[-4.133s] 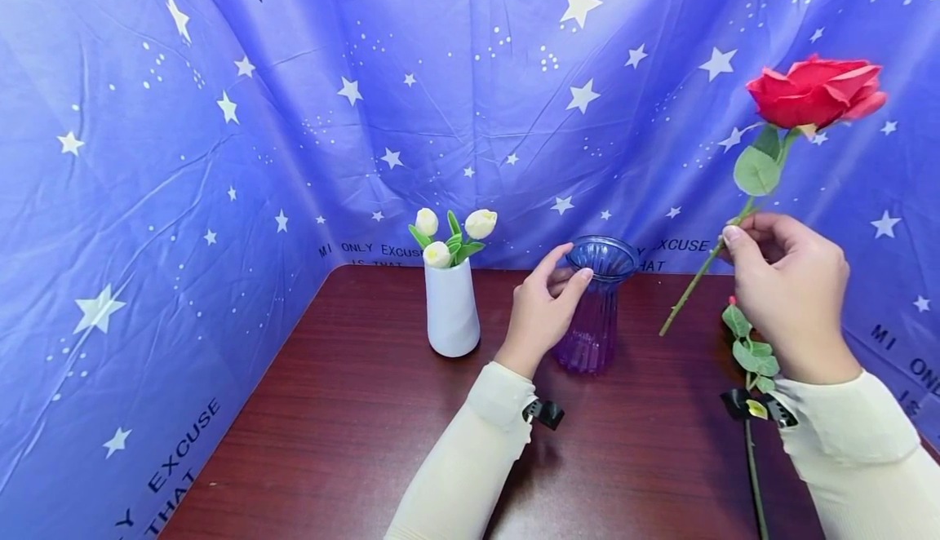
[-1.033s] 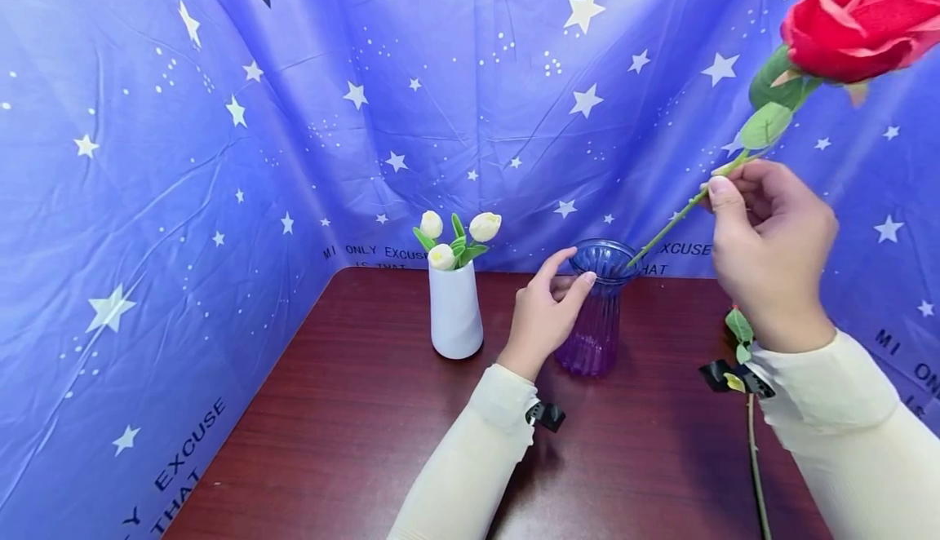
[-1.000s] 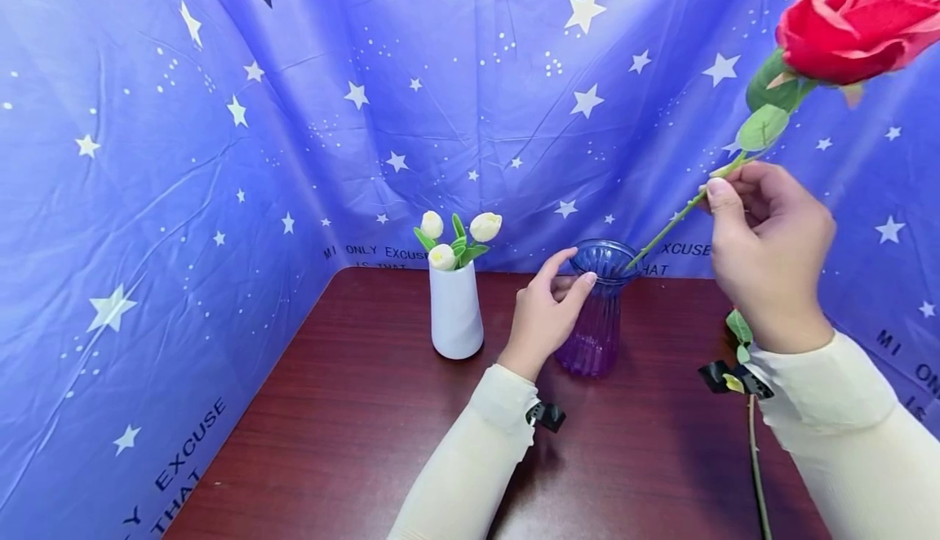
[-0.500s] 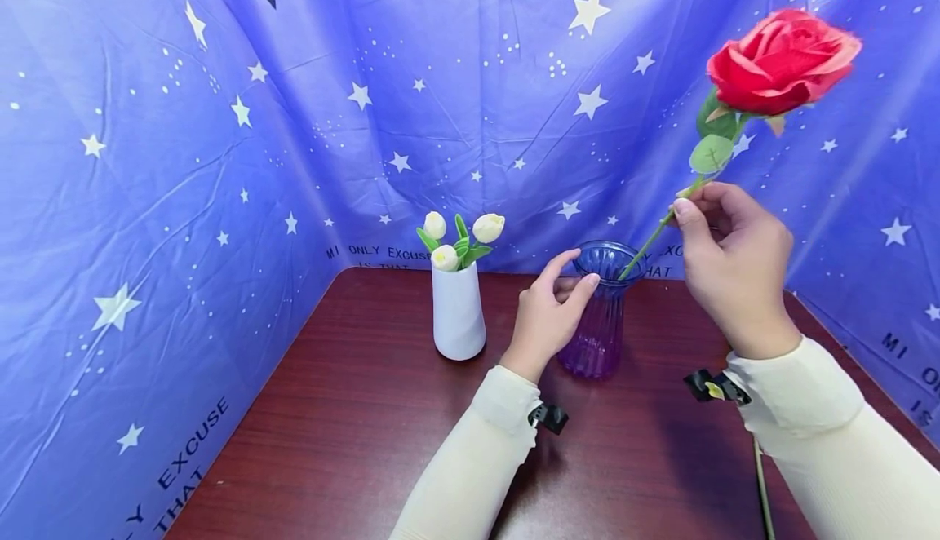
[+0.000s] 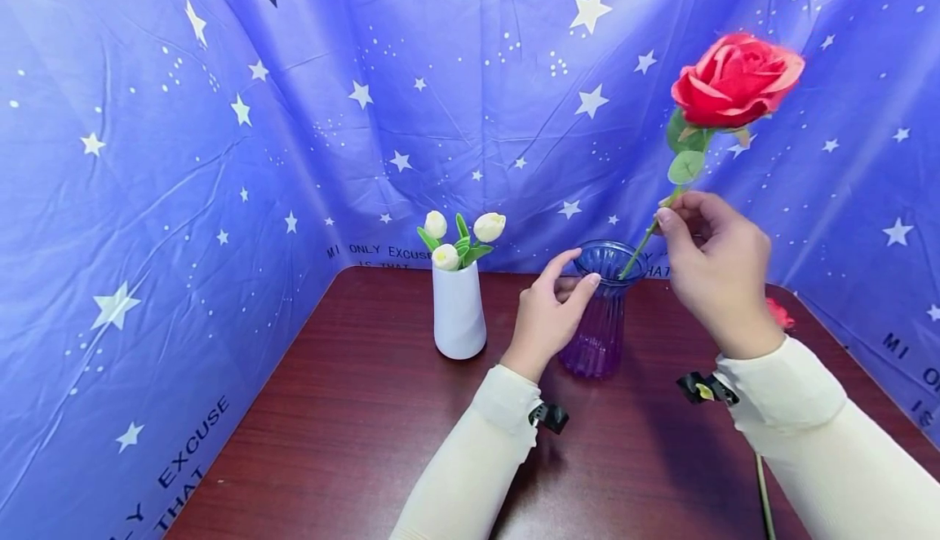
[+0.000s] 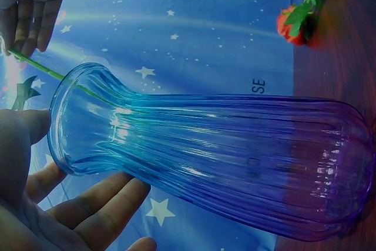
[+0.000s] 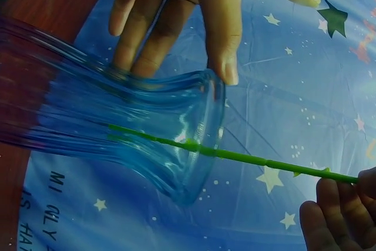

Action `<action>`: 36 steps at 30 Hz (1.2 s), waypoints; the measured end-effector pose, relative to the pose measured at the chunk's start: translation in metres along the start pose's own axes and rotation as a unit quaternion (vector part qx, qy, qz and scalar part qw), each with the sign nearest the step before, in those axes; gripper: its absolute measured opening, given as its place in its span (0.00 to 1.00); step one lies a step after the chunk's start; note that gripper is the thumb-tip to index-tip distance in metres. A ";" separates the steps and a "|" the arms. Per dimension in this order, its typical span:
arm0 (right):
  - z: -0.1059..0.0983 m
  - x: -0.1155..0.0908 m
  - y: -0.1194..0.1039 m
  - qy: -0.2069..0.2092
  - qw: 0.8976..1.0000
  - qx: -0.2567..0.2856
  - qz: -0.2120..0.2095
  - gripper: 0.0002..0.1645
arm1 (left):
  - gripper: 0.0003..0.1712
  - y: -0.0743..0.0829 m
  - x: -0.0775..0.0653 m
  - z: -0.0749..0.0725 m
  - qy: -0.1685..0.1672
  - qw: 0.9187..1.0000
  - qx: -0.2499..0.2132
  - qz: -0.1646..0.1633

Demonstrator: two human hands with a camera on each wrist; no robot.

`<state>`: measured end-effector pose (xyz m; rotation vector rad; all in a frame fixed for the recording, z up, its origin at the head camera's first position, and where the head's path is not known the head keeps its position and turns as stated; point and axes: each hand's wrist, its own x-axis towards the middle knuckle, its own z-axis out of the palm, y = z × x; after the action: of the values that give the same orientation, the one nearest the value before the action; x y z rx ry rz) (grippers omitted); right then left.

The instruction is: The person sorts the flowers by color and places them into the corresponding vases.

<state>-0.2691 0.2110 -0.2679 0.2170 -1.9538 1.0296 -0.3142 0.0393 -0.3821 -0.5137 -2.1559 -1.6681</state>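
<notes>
My left hand (image 5: 545, 320) holds the flared rim of a ribbed glass vase (image 5: 596, 332), blue at the top and purple below, which stands on the table. Its thumb and fingers sit around the neck, as the left wrist view also shows. With thumb and fingertips, my right hand (image 5: 723, 271) pinches the stem of a red rose (image 5: 738, 83) just below its leaves. The rose leans to the right above the vase. In the right wrist view the green stem (image 7: 264, 162) passes through the mouth, its lower end inside the neck of the glass.
A white vase (image 5: 459, 320) with several white tulips (image 5: 489, 227) stands left of the glass one. Another red rose (image 6: 291, 26) lies on the dark wooden table (image 5: 352, 409), mostly hidden under the right forearm. A blue star-print cloth (image 5: 470, 99) surrounds the back and sides.
My right hand has brought the rose left and over the vase, and the stem end has gone into its mouth. The bloom has lowered and become more upright. My left hand stays at the rim.
</notes>
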 end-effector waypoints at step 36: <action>0.019 -0.018 0.026 -0.080 0.993 -0.089 -0.009 0.11 | 0.30 0.001 -0.001 -0.002 -0.003 1.000 -0.002 -0.008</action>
<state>-0.2837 0.2091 -0.3020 0.2215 -2.1714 0.8416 -0.3126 0.0373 -0.3810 -0.5055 -2.1674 -1.6820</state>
